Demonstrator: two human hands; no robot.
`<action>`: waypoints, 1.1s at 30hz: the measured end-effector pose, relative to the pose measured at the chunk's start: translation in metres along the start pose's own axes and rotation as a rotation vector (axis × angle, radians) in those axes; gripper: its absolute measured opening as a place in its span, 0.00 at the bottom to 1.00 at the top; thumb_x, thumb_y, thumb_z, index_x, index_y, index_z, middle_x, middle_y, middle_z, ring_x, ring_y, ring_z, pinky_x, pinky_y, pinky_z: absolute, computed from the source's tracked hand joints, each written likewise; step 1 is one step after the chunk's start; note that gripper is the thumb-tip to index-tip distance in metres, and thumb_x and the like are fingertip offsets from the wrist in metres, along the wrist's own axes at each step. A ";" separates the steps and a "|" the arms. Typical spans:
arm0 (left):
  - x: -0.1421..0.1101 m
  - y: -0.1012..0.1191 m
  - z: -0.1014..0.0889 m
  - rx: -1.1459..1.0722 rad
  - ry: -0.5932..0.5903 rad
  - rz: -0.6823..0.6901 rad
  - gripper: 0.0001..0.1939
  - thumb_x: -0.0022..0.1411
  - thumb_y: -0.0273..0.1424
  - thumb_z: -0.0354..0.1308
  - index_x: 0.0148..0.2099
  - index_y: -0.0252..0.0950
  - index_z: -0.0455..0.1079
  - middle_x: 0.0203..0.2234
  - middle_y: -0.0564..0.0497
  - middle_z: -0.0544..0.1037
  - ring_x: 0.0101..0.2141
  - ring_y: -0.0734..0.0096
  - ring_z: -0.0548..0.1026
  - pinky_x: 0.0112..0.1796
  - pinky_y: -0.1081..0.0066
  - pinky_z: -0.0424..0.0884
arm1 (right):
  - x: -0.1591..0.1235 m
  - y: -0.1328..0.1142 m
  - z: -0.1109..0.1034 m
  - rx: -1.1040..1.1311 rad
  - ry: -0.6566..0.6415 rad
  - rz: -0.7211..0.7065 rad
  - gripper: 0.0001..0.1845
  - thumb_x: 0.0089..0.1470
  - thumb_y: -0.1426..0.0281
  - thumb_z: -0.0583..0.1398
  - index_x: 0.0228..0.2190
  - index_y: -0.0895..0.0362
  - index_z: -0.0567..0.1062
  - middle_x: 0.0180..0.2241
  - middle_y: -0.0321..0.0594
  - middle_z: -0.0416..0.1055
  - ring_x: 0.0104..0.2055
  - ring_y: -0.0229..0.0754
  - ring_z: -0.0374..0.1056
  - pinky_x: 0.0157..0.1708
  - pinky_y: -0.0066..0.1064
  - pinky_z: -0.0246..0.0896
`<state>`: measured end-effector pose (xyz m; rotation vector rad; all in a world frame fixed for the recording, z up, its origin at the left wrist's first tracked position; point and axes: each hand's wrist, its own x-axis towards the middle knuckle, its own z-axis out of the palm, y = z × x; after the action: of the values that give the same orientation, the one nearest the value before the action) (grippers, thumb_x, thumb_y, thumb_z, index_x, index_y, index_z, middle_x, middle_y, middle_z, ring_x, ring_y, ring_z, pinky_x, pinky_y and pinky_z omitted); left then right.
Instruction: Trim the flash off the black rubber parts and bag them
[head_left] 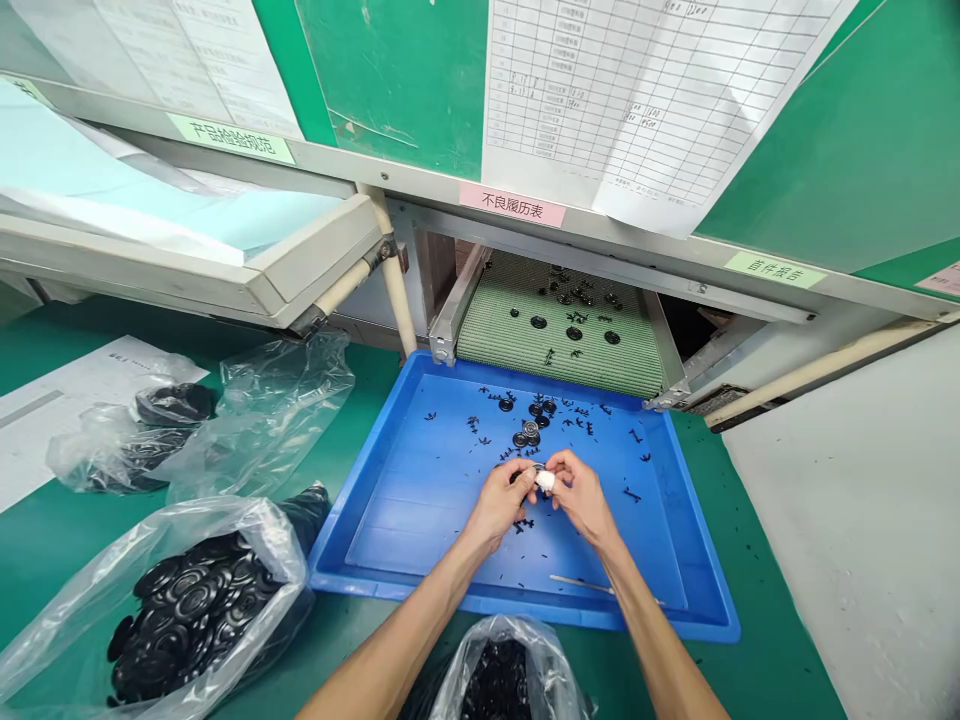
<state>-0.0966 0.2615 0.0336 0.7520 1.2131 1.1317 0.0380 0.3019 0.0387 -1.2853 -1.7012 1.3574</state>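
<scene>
Over the middle of the blue tray (709, 540) my two hands meet, fingertips close together. My left hand (499, 503) is closed in a pinch on a dark round part (538, 466), of which only the edge shows. Opposite it, my right hand (583, 497) is closed too, its curled fingers at the same part. A small white piece (545, 481) shows between the hands; whether it is held or worn on a finger, I cannot tell. Just beyond my fingers lie several black ringed discs (520, 439) among small branched black scraps (577, 424).
A green mesh conveyor (487, 330) carries more discs and scraps to the tray's far edge. A thin pale stick (581, 582) lies near the tray's front. Clear bags of black discs stand left (195, 595) and in front (499, 685). A papered shelf (315, 260) overhangs the left.
</scene>
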 end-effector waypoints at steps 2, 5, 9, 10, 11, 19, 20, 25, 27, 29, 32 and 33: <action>0.000 0.001 -0.001 0.095 0.004 0.081 0.15 0.56 0.42 0.54 0.33 0.34 0.69 0.16 0.57 0.65 0.16 0.80 0.57 0.18 0.78 0.52 | 0.000 -0.002 -0.004 -0.133 -0.049 -0.124 0.09 0.49 0.70 0.54 0.34 0.55 0.71 0.26 0.33 0.68 0.21 0.31 0.62 0.21 0.23 0.57; 0.001 -0.001 -0.002 0.186 0.006 0.173 0.15 0.58 0.42 0.51 0.29 0.35 0.67 0.16 0.56 0.65 0.17 0.79 0.57 0.19 0.77 0.53 | 0.005 -0.002 -0.004 -0.351 -0.059 -0.197 0.13 0.55 0.69 0.49 0.35 0.56 0.73 0.25 0.34 0.69 0.22 0.33 0.62 0.24 0.24 0.57; 0.004 -0.004 -0.002 0.063 0.118 0.067 0.14 0.57 0.42 0.52 0.31 0.36 0.65 0.17 0.57 0.65 0.16 0.80 0.56 0.17 0.78 0.51 | 0.027 0.004 0.003 -0.503 -0.034 -0.069 0.15 0.58 0.69 0.45 0.35 0.56 0.71 0.18 0.32 0.66 0.19 0.34 0.62 0.22 0.23 0.55; 0.004 -0.003 -0.003 -0.007 0.166 0.034 0.14 0.57 0.43 0.53 0.32 0.36 0.64 0.17 0.57 0.65 0.17 0.80 0.57 0.17 0.79 0.51 | 0.037 0.005 0.003 -0.524 -0.028 -0.056 0.15 0.57 0.71 0.45 0.36 0.56 0.71 0.20 0.33 0.67 0.20 0.34 0.63 0.23 0.24 0.56; 0.004 -0.002 -0.003 -0.083 0.199 0.019 0.14 0.56 0.43 0.54 0.34 0.36 0.64 0.19 0.56 0.66 0.18 0.79 0.59 0.16 0.79 0.52 | 0.048 0.005 0.002 -0.545 -0.006 -0.050 0.15 0.56 0.72 0.46 0.37 0.56 0.71 0.22 0.35 0.69 0.22 0.35 0.64 0.25 0.24 0.56; 0.002 0.017 -0.009 -0.578 0.112 -0.052 0.18 0.51 0.43 0.62 0.34 0.35 0.64 0.29 0.52 0.71 0.23 0.80 0.68 0.14 0.83 0.52 | 0.136 0.011 -0.002 -0.641 0.168 0.050 0.10 0.45 0.77 0.56 0.32 0.57 0.74 0.36 0.47 0.71 0.39 0.44 0.67 0.36 0.30 0.56; 0.003 0.018 -0.011 -0.609 0.146 -0.073 0.18 0.50 0.42 0.64 0.33 0.35 0.64 0.28 0.53 0.71 0.23 0.80 0.68 0.14 0.84 0.53 | 0.140 0.014 -0.002 -0.625 0.164 0.058 0.10 0.44 0.77 0.57 0.30 0.57 0.73 0.34 0.45 0.71 0.38 0.43 0.67 0.36 0.30 0.56; 0.007 0.016 -0.018 -0.644 0.154 -0.119 0.17 0.45 0.31 0.68 0.37 0.34 0.68 0.32 0.50 0.74 0.26 0.80 0.70 0.16 0.84 0.56 | 0.122 0.025 -0.011 -0.472 0.131 0.040 0.12 0.42 0.74 0.55 0.33 0.57 0.73 0.27 0.36 0.70 0.31 0.39 0.66 0.33 0.30 0.61; 0.007 0.013 -0.016 -0.592 0.125 -0.107 0.19 0.46 0.33 0.68 0.40 0.33 0.69 0.29 0.51 0.72 0.24 0.80 0.68 0.16 0.83 0.53 | 0.101 0.022 -0.013 -0.371 0.100 0.031 0.17 0.44 0.73 0.54 0.39 0.58 0.72 0.29 0.36 0.71 0.27 0.37 0.67 0.30 0.29 0.63; 0.007 0.010 -0.013 -0.472 0.120 -0.094 0.18 0.49 0.38 0.65 0.39 0.33 0.69 0.26 0.53 0.69 0.22 0.81 0.64 0.15 0.83 0.51 | 0.077 0.017 -0.011 -0.262 0.049 0.025 0.20 0.46 0.71 0.53 0.42 0.59 0.72 0.30 0.38 0.72 0.25 0.36 0.68 0.27 0.29 0.65; 0.006 0.004 -0.007 -0.249 0.159 -0.077 0.17 0.54 0.44 0.58 0.35 0.33 0.67 0.24 0.54 0.67 0.20 0.81 0.61 0.15 0.82 0.50 | 0.043 0.008 -0.001 -0.132 -0.019 0.010 0.18 0.48 0.67 0.54 0.40 0.60 0.74 0.27 0.39 0.73 0.25 0.37 0.70 0.25 0.29 0.67; 0.006 0.002 -0.006 -0.189 0.170 -0.065 0.17 0.56 0.45 0.55 0.34 0.34 0.66 0.23 0.54 0.67 0.20 0.81 0.60 0.15 0.82 0.49 | 0.035 0.005 0.003 -0.103 -0.029 0.005 0.17 0.48 0.65 0.54 0.38 0.60 0.74 0.25 0.38 0.73 0.25 0.38 0.70 0.25 0.28 0.67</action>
<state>-0.1031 0.2667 0.0326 0.4775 1.2421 1.2559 0.0249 0.3332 0.0289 -1.3336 -1.8097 1.3126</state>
